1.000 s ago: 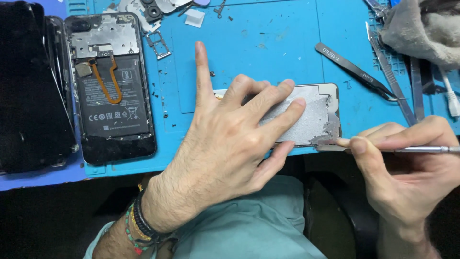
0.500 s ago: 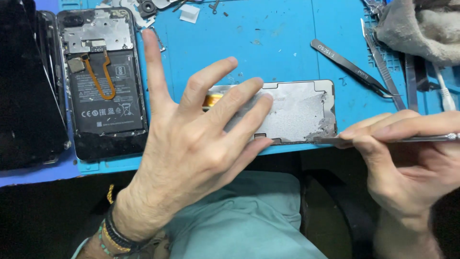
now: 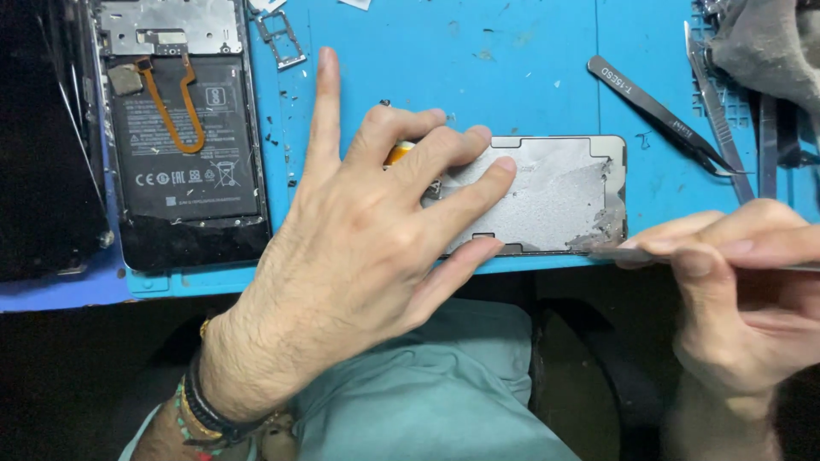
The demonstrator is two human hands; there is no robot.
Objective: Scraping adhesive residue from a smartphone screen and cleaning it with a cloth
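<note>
My left hand (image 3: pixel 367 222) lies spread on a flat grey phone panel (image 3: pixel 547 192) that rests on the blue work mat (image 3: pixel 478 60) near its front edge. Three fingers press the panel's left half and the index finger points away. My right hand (image 3: pixel 735 282) grips a thin metal scraping tool (image 3: pixel 619 253). The tool's flat tip touches the panel's lower right corner, where dark glue residue clings.
An opened phone (image 3: pixel 184 128) with its black battery and an orange flex cable lies at the left. A black panel (image 3: pixel 38 137) lies beside it. Black tweezers (image 3: pixel 658 115), more metal tools (image 3: pixel 726 128) and a grey cloth (image 3: pixel 769 51) sit at the right.
My left hand lifted off the panel and spread its fingers, then came back down onto its left half. My right hand stayed at the lower right corner with the tool.
</note>
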